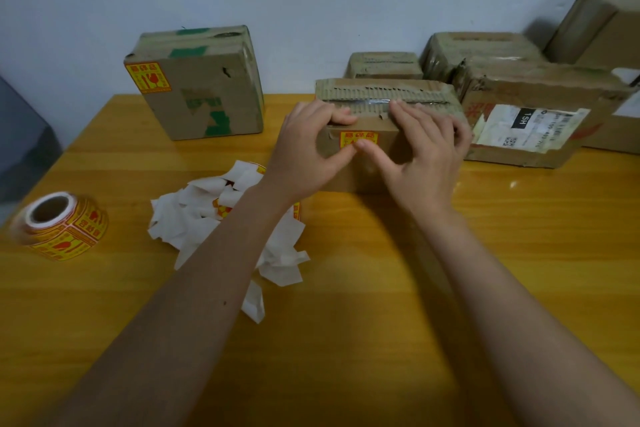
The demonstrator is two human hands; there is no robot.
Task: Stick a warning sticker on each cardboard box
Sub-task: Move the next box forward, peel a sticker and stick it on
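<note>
A small cardboard box with torn corrugated top stands at the table's middle back. A yellow and red warning sticker lies on its front face. My left hand grips the box's left end, and its thumb presses the sticker's lower edge. My right hand holds the box's right part, fingers over the top edge, its thumb meeting the left thumb on the sticker. A box at the back left stands upright and bears a sticker on its upper left corner.
A roll of warning stickers lies at the table's left edge. A heap of white backing paper scraps sits under my left forearm. Several more cardboard boxes are stacked at the back right against the wall. The wooden table stretches toward me.
</note>
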